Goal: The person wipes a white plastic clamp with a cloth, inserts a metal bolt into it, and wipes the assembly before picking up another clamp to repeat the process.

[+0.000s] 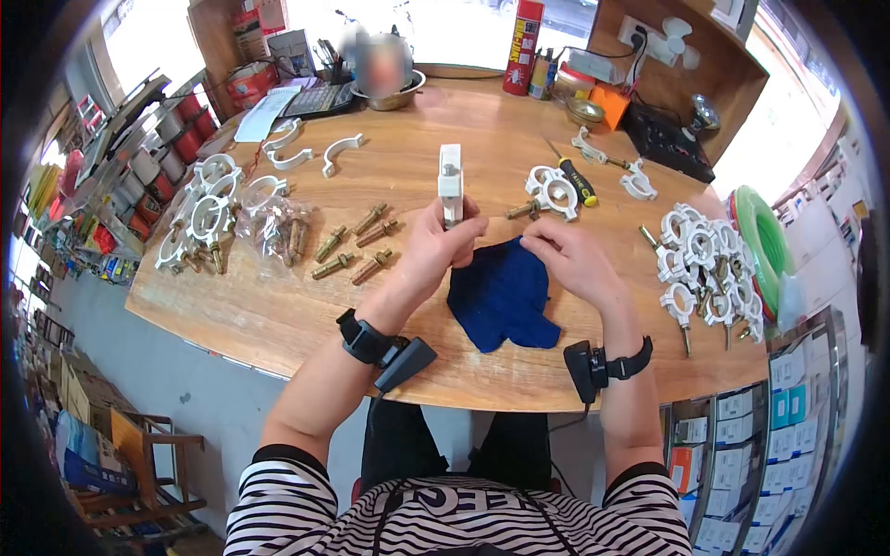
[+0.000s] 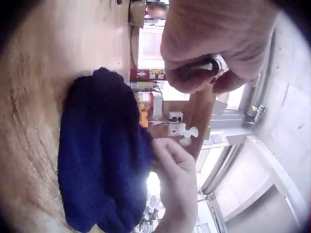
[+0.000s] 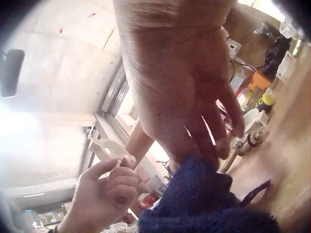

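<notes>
My left hand (image 1: 436, 248) grips the lower end of a white plastic pipe clamp (image 1: 451, 181), held upright above the table and seen edge-on in the head view. In the left wrist view the curled fingers hide most of its metal anchor bolt (image 2: 206, 65). The clamp's ring shows above the hand in the right wrist view. With thumb and fingertips, my right hand (image 1: 577, 264) pinches the top edge of a dark blue cloth (image 1: 501, 301), which hangs down over the table front. Just beyond the right hand lies another white clamp (image 1: 556, 193) with its bolt.
Loose anchor bolts (image 1: 332, 243) and a clear plastic bag (image 1: 269, 227) lie left. White clamps are heaped at the left (image 1: 211, 215) and right (image 1: 705, 250). A screwdriver (image 1: 578, 183) lies behind the right hand; a red spray can (image 1: 524, 46) stands at the back.
</notes>
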The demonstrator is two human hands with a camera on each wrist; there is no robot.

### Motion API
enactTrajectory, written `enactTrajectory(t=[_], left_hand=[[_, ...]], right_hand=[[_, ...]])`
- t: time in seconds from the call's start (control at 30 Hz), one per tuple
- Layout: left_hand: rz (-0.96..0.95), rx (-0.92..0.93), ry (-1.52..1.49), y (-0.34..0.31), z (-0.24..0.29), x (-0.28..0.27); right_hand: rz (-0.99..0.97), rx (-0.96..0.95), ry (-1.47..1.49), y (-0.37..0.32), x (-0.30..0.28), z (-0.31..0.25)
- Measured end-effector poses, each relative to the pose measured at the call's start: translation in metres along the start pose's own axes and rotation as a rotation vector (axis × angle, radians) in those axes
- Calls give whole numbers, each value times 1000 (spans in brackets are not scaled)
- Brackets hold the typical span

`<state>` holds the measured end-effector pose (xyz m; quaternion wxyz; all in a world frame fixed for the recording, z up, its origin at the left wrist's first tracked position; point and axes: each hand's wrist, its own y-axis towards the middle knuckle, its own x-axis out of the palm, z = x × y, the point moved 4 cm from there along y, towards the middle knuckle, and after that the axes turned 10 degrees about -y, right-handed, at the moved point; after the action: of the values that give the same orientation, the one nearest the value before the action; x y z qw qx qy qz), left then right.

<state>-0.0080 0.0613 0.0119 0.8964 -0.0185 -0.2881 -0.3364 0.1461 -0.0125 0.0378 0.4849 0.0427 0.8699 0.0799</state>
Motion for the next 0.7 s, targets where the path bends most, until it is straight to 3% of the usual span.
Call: enactTrajectory(t=[0.1, 0.23, 0.33, 0.4, 0.53, 0.6, 0.63, 0.7], left_hand=[[-28, -49, 51, -3, -1, 8], [-58, -166, 130, -5, -5, 12], [-51, -57, 178, -6, -7, 10], [77, 16, 210, -5, 0, 8], [151, 94, 183, -3, 3, 2], [180, 125, 229, -3, 5, 1], [207, 159, 275, -3, 7, 0], [220, 171, 258, -3, 11, -2]], right_hand=[[107, -56, 237, -2, 0, -12], [269, -188, 341, 0, 1, -17], [232, -120, 427, -1, 0, -16], [138, -13, 509, 0, 2, -10], [141, -5, 505, -2, 0, -12], [-97, 40, 177, -3, 5, -5], [-98, 41, 178, -3, 2, -5], [-278, 115, -204, -6, 2, -3]])
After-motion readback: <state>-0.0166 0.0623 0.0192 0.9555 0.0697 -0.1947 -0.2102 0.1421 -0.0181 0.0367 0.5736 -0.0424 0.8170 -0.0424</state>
